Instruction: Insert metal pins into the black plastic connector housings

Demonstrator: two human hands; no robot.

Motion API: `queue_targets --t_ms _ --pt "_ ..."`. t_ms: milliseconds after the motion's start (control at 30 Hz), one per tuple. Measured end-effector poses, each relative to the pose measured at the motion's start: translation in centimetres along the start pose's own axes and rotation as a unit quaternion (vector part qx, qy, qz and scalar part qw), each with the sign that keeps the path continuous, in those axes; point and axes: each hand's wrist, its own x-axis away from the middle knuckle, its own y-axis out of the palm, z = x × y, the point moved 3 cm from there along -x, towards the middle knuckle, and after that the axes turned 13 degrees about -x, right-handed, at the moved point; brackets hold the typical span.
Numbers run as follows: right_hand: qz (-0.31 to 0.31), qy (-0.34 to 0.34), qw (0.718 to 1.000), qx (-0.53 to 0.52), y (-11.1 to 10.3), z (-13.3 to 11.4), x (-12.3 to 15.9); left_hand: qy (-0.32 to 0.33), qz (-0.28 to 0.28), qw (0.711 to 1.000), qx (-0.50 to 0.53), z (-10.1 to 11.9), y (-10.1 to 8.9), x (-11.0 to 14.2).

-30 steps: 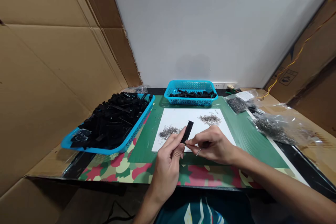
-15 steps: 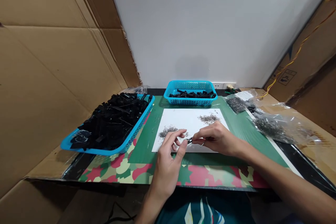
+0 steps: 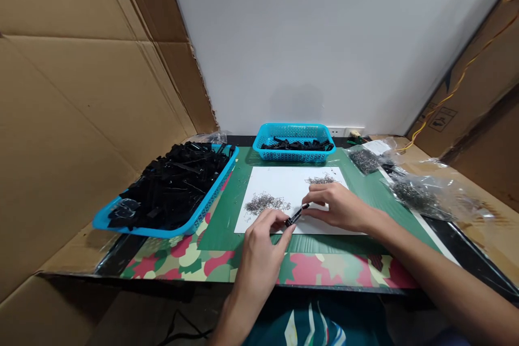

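My left hand pinches a small, slim black plastic part between thumb and fingers, over the near edge of a white sheet. The part slants up to the right. My right hand is closed, with its thumb and fingertips at the part's upper end. Whether those fingers hold anything smaller is hidden. Just beyond my left hand lies a pile of small thin metal wire pieces. A second pile of wire pieces sits behind my right hand, partly covered by it.
A large blue basket heaped with black plastic parts stands on the left. Another blue basket with black parts is at the back. Clear bags of metal pieces lie to the right. Cardboard walls flank the table.
The black part now slants between both hands and shows more of its length. My left fingers have closed on it. A thin metal rod under my right hand no longer shows.
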Motion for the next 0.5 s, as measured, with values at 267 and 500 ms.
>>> queue_targets --t_ms 267,500 --pt "0.064 0.001 0.997 0.037 -1.6 0.7 0.1 0.117 0.045 0.975 -0.182 0.9 1.0 1.2" --pt "0.169 0.068 0.951 -0.248 -0.9 -1.1 -0.6 0.138 0.060 0.968 -0.199 1.1 1.2 1.2"
